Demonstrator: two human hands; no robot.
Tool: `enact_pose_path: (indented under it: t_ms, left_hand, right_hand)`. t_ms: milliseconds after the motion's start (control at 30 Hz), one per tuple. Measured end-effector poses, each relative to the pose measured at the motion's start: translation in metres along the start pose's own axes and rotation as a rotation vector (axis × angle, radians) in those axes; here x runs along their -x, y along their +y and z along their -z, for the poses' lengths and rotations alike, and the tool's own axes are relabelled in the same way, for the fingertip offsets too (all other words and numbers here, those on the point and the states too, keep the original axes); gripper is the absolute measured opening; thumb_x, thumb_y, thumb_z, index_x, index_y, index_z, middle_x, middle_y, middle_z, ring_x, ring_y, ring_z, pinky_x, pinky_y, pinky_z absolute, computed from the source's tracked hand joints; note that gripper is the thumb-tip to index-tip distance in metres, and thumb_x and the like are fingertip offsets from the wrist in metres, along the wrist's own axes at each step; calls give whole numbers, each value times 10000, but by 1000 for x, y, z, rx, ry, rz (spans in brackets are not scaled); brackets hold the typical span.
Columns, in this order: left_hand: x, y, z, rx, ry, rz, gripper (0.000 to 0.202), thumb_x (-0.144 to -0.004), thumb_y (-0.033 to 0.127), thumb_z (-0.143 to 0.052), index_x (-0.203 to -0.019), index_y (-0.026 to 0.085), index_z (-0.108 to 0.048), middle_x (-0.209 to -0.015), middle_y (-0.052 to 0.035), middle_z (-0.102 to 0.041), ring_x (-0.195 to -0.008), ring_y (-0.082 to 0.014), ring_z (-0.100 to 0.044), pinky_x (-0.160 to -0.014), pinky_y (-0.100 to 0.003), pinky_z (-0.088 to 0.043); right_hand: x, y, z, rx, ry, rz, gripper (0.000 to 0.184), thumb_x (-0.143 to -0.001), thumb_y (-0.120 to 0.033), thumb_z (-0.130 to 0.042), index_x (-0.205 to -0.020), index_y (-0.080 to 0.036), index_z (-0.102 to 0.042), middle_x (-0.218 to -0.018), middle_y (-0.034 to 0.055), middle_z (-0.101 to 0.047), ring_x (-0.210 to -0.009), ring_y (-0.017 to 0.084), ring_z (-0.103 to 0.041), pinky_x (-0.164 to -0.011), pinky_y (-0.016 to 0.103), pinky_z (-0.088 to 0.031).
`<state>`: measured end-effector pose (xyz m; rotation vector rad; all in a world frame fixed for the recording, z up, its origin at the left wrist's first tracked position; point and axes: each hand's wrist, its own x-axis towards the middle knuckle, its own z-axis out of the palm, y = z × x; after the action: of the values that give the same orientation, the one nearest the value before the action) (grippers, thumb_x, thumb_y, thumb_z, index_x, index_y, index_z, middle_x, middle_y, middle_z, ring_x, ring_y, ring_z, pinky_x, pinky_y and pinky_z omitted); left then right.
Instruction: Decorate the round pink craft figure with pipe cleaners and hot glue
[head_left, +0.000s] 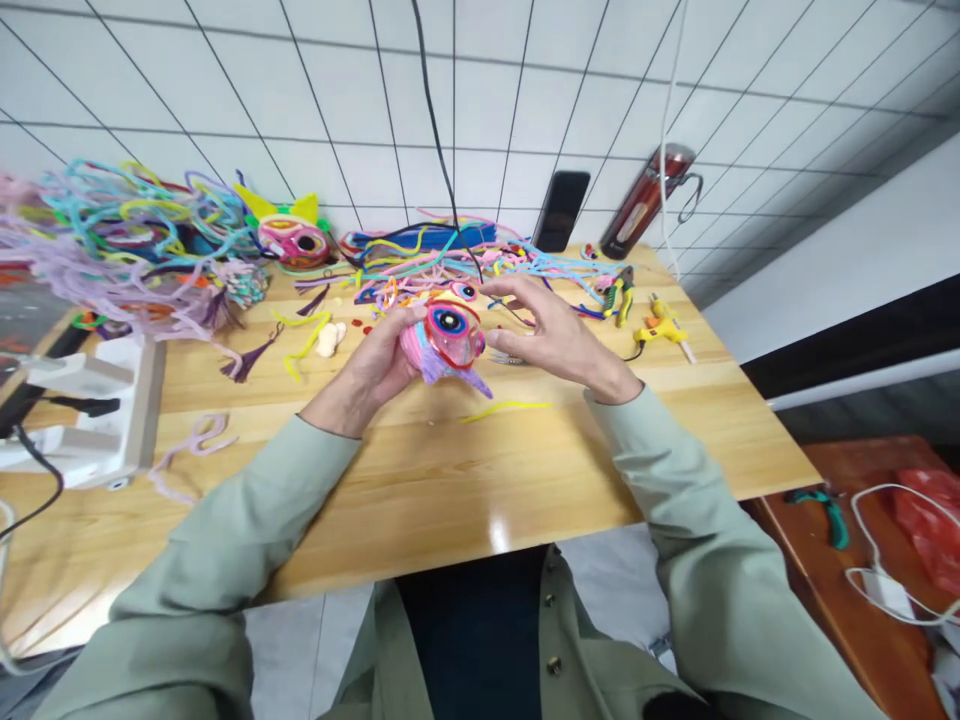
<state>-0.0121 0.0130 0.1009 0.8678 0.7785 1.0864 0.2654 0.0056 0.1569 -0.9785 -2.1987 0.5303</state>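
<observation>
My left hand point(375, 362) is wrapped round a pink and purple pipe-cleaner figure point(444, 345) with a large blue and red eye, held just above the wooden table point(420, 480). My right hand point(551, 335) hovers beside the figure on its right, fingers spread and slightly curled, holding nothing that I can make out. A loose yellow pipe cleaner point(506, 408) lies on the table just in front of the figure.
Tangled pipe cleaners point(112, 245) pile at the back left, more point(442, 255) at the back centre. A finished yellow-eared figure point(292, 235), a phone point(561, 210), a red cylinder point(646, 200), a yellow glue gun point(660, 330), pliers point(619, 297) and a white device point(82, 410) stand around.
</observation>
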Motion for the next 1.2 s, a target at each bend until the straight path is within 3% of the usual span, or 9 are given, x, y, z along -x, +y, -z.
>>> enact_pose_path:
  t_ms: [200, 467, 667, 833, 967, 1200]
  left_hand:
    - [-2, 21, -11, -60, -78, -20, 436, -849, 448, -1020, -1143, 187, -832, -1066, -86, -908, -790, -237, -831, -661, -328, -717]
    - [-6, 32, -12, -124, -162, 48, 523, -801, 454, -1112, -1123, 206, -782, -946, -35, -836, -699, -189, -760, -594, -288, -677]
    - [-8, 32, -13, -121, -235, 46, 544, -879, 497, -1059, -1247, 183, -810, -1022, -60, -872, -709, -188, -781, -616, -291, -680]
    - [-9, 30, -12, -92, -214, 60, 443, -971, 555, -978, -1156, 176, -841, -1043, -91, -897, -745, -209, -815, -654, -304, -715]
    - [-8, 29, -12, -68, -188, 55, 442, -1060, 595, -899, -1235, 192, -848, -1094, -96, -912, -782, -220, -838, -669, -299, -722]
    - [-4, 35, -15, -194, -217, 12, 759, -1035, 919, -789, -1324, 220, -851, -1184, -133, -910, -926, -314, -884, -687, -373, -742]
  right_hand:
    - [-31, -12, 5, -30, -97, 155, 654, -1050, -473, -852, -1656, -294, -685, -1784, 166, -689, -1673, 368, -627, -1401, 622, -532]
    - [-27, -13, -3, -32, -206, 162, 777, -1010, -524, -904, -1697, -307, -614, -1873, 177, -578, -1803, 404, -484, -1505, 708, -386]
    - [-26, -5, -12, -115, -180, 211, 814, -932, -435, -913, -1637, -279, -536, -1775, 195, -602, -1698, 406, -584, -1445, 634, -483]
    - [-26, -9, -13, -141, -159, 182, 768, -918, -418, -901, -1588, -287, -548, -1664, 159, -660, -1563, 393, -658, -1380, 602, -547]
    - [-26, -10, -12, -129, -151, 195, 722, -917, -397, -888, -1563, -287, -586, -1651, 143, -678, -1531, 385, -659, -1370, 603, -540]
    - [-28, 0, -11, -138, -91, 143, 614, -900, -409, -910, -1457, -302, -672, -1520, 113, -731, -1430, 365, -684, -1302, 593, -568]
